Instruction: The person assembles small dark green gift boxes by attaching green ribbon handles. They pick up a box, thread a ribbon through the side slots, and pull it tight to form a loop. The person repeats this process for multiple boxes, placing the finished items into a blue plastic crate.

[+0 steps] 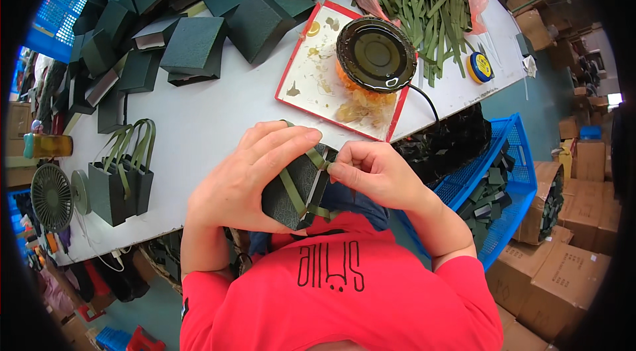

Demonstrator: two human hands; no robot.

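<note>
Red shirt (318, 311), ribboned dark-green box (305, 182)

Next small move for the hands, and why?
I'd press the green ribbon flat against the dark green bag with the right hand: its thumb and fingertips are already pinching at the ribbon by the bag's edge, and the left hand grips the bag from the other side, so it should be braced against that light push.
</note>
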